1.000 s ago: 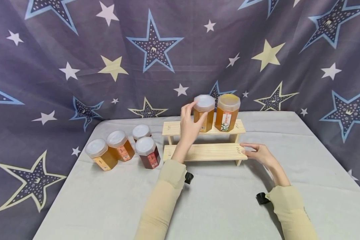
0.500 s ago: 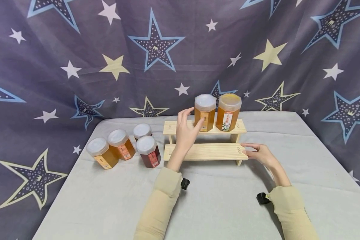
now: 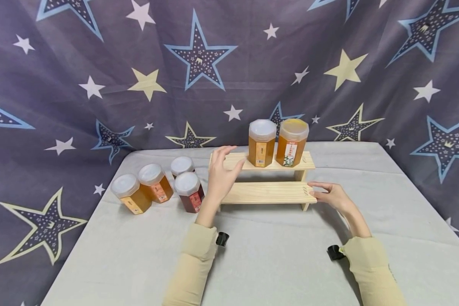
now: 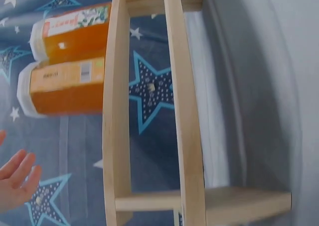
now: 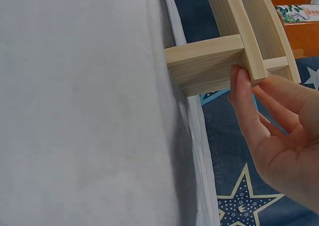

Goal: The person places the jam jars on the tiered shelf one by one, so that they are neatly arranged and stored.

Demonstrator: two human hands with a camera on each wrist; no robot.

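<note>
A two-tier wooden display rack [image 3: 267, 192] stands on the table. On its upper tier, side by side, are a honey jar with a yellow label [image 3: 262, 146] and a honey jar with a white-and-red label [image 3: 292, 146]. My left hand [image 3: 222, 176] is held left of the yellow-labelled jar, fingers and thumb spread apart, holding nothing; its fingers also show at the edge of the left wrist view. My right hand [image 3: 334, 199] pinches the right end of the lower tier between thumb and fingers, as the right wrist view shows closely [image 5: 279, 131].
Left of the rack stand several more lidded jars: an amber one with a yellow label [image 3: 134, 202], an orange-labelled one [image 3: 158, 189], a dark red one [image 3: 192, 199] and another partly hidden behind it [image 3: 182, 165]. A star-patterned cloth [image 3: 229, 63] hangs behind the pale-covered table [image 3: 275, 255].
My left hand has let go of the yellow-labelled honey jar and drawn back to the left and slightly down. The jar stays on the upper tier. My right hand keeps its place.
</note>
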